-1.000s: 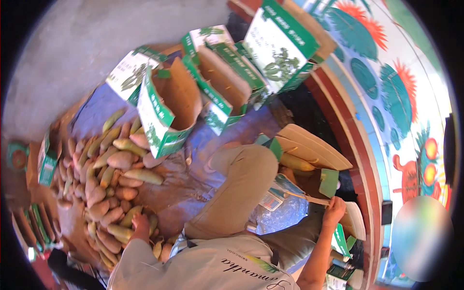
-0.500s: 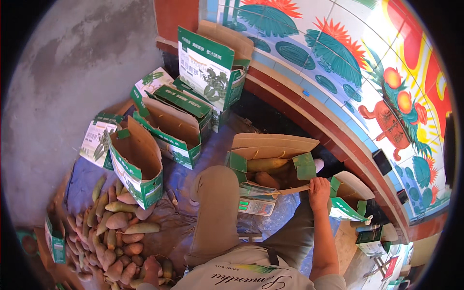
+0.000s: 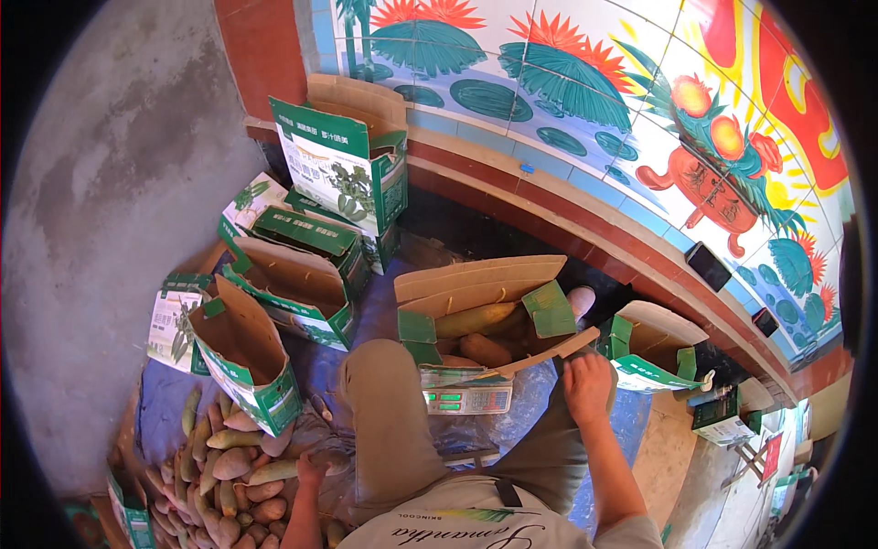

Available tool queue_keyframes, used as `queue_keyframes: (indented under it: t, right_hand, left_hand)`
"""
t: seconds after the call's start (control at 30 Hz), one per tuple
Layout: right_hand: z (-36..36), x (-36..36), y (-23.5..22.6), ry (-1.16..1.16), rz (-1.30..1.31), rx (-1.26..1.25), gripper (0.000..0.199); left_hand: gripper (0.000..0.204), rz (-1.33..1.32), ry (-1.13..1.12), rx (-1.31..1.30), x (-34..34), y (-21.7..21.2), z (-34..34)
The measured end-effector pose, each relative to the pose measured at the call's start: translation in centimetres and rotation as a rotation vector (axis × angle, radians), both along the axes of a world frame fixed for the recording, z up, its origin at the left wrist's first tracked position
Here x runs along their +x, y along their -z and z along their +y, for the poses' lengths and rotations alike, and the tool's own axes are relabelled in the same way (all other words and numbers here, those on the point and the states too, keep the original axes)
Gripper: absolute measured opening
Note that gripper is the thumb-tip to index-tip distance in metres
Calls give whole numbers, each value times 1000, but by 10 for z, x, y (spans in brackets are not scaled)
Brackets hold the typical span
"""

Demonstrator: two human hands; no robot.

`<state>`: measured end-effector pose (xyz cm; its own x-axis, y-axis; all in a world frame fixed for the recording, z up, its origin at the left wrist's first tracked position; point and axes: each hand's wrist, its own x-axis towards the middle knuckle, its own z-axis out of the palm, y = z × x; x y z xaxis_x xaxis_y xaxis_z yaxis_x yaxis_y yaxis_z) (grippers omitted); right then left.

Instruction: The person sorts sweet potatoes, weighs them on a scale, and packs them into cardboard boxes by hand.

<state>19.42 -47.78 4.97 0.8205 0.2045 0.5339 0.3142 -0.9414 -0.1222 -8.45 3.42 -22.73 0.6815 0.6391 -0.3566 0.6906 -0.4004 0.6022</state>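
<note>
My left hand [image 3: 314,470] is closed around a dull brownish-green radish [image 3: 334,461], just above the right edge of a heap of muddy radishes [image 3: 234,464], some green and some pinkish-brown. Between my knees and the wall stands a cardboard carton [image 3: 480,277], top open, with several radishes [image 3: 485,349] lying inside. Its near flap [image 3: 538,358] tilts out towards me. At that flap's right end, my right hand [image 3: 588,384] has its fingers curled against the lower edge; the fingertips are partly hidden. A scale's display panel [image 3: 468,400] with green lit readouts shows under the carton's near side.
Open green-and-white cartons [image 3: 245,352] stand at the left, beside the grey wall. A taller carton [image 3: 334,169] is stacked behind them. Another open carton [image 3: 654,352] stands on the right. Blue plastic sheeting [image 3: 169,407] covers part of the floor. A painted tile wall [image 3: 549,110] runs behind.
My left hand has risen out of the heap and moved right, now with a radish in it. My right hand has slid slightly down along the flap's end. The view has shifted a little.
</note>
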Motion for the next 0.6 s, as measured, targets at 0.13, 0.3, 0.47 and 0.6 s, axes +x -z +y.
queue_keyframes:
  t: [0.13, 0.3, 0.47, 0.6]
  right_hand:
    - [-1, -26, 5, -87, 215, -288, 13]
    - [-3, -48, 24, -220, 411, -425, 14]
    - [-6, -23, 7, -193, 343, -406, 17]
    - [-14, -35, 19, -333, 403, -480, 20]
  left_hand:
    - [58, -81, -129, -20, 25, -37, -6]
    - [58, -348, -248, -184, 58, -106, 2]
    - [50, -641, -268, -217, 106, -244, -25]
    - [50, -734, -155, -138, 151, -300, -33]
